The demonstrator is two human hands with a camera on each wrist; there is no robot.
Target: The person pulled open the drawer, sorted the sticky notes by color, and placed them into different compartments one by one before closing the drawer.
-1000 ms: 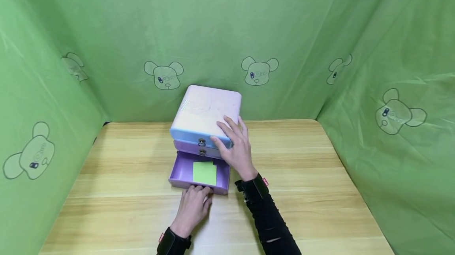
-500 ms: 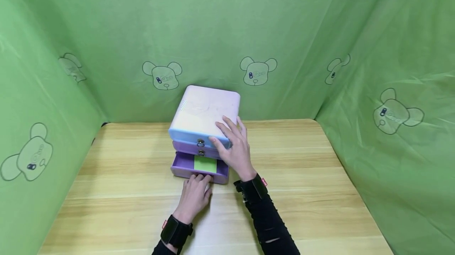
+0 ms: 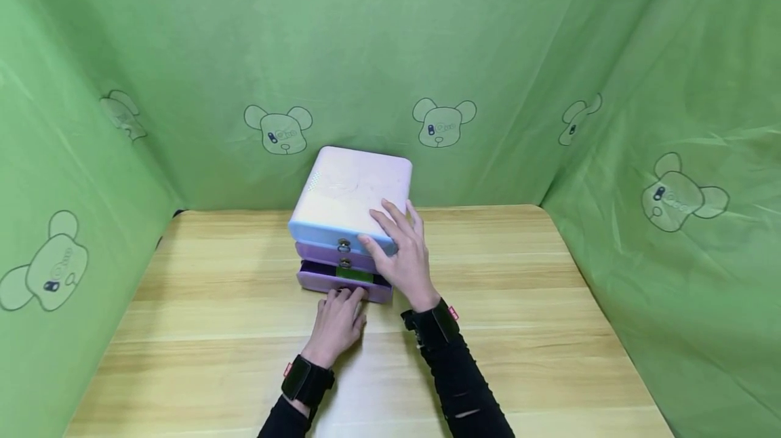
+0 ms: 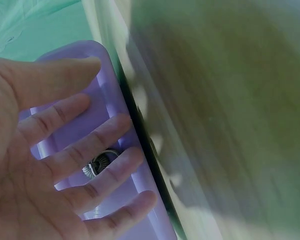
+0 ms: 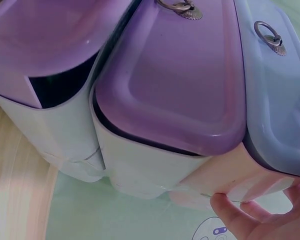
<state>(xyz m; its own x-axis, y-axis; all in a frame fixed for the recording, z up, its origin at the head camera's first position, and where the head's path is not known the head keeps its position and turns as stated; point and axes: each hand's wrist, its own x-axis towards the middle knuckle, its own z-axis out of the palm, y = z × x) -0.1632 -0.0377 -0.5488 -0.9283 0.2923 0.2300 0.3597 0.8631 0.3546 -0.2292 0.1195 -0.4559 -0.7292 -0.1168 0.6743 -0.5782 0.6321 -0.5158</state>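
A small three-tier drawer cabinet (image 3: 356, 187) with a pale pinkish-white top stands toward the back of the table. Its bottom purple drawer (image 3: 314, 282) is pulled out a short way, and a strip of green paper (image 3: 354, 275) shows inside. My left hand (image 3: 335, 326) touches this drawer's front, fingers spread over it; in the left wrist view a metal ring pull (image 4: 97, 164) shows between them. My right hand (image 3: 405, 258) rests on the cabinet's front right corner, fingers on the top and thumb near the front edge. The blue top drawer (image 3: 317, 231) and purple middle drawer (image 5: 185, 80) are in.
The wooden table (image 3: 518, 329) extends around the cabinet on both sides and in front. Green cloth walls (image 3: 512, 51) with mouse-head drawings enclose the back and sides, the back one close behind the cabinet.
The bottom drawer has slid inward toward the cabinet, with my left hand moving forward against it. Less of the green paper shows now. My right hand has stayed in place.
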